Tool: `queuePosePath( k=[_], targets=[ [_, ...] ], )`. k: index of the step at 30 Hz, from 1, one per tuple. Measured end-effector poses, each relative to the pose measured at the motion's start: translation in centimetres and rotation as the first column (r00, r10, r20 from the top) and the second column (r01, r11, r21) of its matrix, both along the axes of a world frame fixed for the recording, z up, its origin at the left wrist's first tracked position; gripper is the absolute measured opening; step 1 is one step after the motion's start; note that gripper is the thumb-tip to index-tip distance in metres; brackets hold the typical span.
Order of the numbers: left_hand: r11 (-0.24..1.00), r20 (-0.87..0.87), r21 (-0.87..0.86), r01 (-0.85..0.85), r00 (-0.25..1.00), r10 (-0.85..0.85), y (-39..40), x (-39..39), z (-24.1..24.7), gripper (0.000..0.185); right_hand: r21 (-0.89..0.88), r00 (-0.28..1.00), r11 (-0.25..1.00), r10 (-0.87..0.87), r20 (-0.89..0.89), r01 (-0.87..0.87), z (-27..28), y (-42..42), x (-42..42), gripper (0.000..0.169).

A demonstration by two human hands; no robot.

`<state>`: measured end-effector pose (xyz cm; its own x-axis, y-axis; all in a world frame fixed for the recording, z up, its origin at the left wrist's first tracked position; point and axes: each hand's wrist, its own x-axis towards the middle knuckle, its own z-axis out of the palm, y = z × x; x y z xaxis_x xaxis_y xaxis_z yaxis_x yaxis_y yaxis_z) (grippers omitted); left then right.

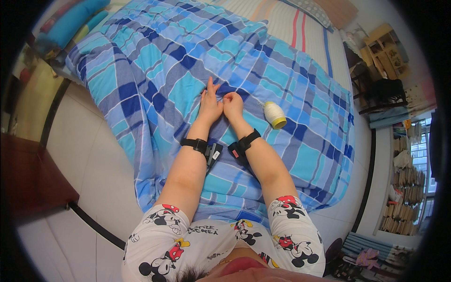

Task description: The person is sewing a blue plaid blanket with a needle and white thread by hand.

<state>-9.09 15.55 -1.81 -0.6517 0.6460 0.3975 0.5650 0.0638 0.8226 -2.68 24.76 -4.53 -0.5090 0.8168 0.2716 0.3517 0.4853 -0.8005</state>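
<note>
A blue checked quilt (197, 141) lies spread over the bed before me. My left hand (210, 105) is over its middle, some fingers stretched forward and apart, the thumb side turned towards the other hand. Close beside it, my right hand (233, 105) is bent, with thumb and fingertips drawn together. Anything thin between the fingers of either hand is too small to make out. To the right, a cone of white thread (274, 114) with yellow ends lies on its side on the quilt. A loose bit of thread shows at its far end.
Beyond the quilt shows a striped bed sheet (282, 21). A blue rolled bundle (72, 26) lies at the far left. A dark red wooden furniture piece (35, 179) stands at left. On the right are a chair (382, 93) and a wooden shelf unit (385, 51). Each wrist wears a strapped device.
</note>
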Motion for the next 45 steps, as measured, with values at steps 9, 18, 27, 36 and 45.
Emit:
queuePosePath(
  k=[9, 18, 27, 36, 45],
  targets=[
    [0.999, -0.022, -0.007, 0.034, 0.999, -0.034, -0.2, 0.1, 0.3, 0.083, 0.03, 1.0, 1.0, 0.001, -0.008, 0.0, 0.4, 0.2, -0.2, 0.006],
    [0.999, -0.029, -0.047, 0.022, 0.999, -0.023, -0.3, -0.1, 0.2, 0.079, -0.141, 0.988, 0.99, -0.003, -0.155, -0.019, 3.0, -0.6, -0.3, 0.022],
    [0.999, -0.079, -0.025, 0.031, 0.996, -0.033, -0.4, 0.0, 0.1, 0.086, 0.185, 0.963, 0.952, 0.214, 0.161, -0.243, 4.7, 3.7, -1.4, 0.013],
    [0.994, -0.051, -0.107, 0.034, 0.998, -0.039, -0.8, 0.0, 0.5, 0.092, -0.448, 0.934, 0.819, 0.325, -0.151, -0.357, 8.2, 2.9, -2.8, 0.015],
    [0.996, -0.094, -0.089, 0.023, 0.995, -0.032, -0.9, 0.1, 0.6, 0.094, -0.561, 0.756, 0.695, -0.038, -0.653, -0.449, 10.8, 7.4, -1.0, 0.018]
  ],
)
